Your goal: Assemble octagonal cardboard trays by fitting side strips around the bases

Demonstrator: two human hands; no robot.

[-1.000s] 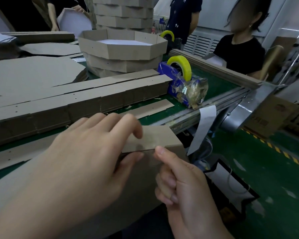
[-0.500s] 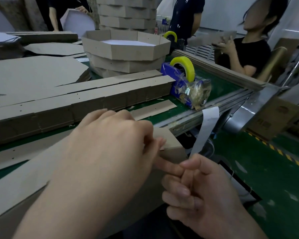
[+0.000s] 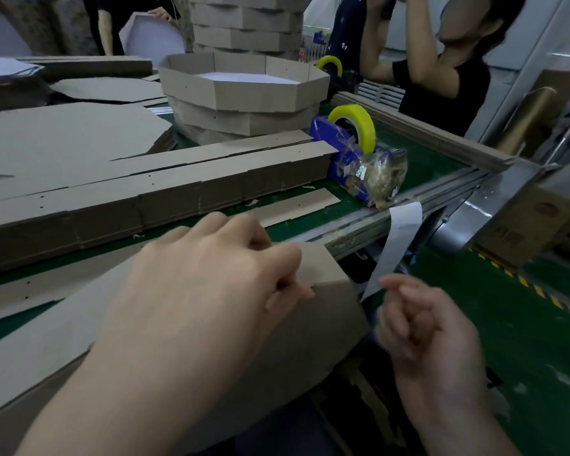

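A brown cardboard base with a side strip (image 3: 331, 268) folded down over its edge lies at the near edge of the green table (image 3: 418, 153). My left hand (image 3: 195, 291) rests on it, and its curled fingertips pinch the strip at the fold near the corner. My right hand (image 3: 428, 337) hovers to the right of that corner, off the cardboard, blurred, with its fingers curled and nothing in them. A long stack of flat side strips (image 3: 178, 189) lies across the table behind my left hand. One loose strip (image 3: 297, 205) lies in front of that stack.
Finished octagonal trays (image 3: 244, 93) are stacked at the back centre, and flat octagonal bases (image 3: 63, 133) lie at the back left. A blue tape dispenser (image 3: 359, 153) with a yellow roll stands at the right. A white paper strip (image 3: 397, 238) hangs off the table rail. People stand across the table.
My right hand has come off the cardboard corner and drawn back to the right. My left hand has slid forward and now pinches the fold alone.
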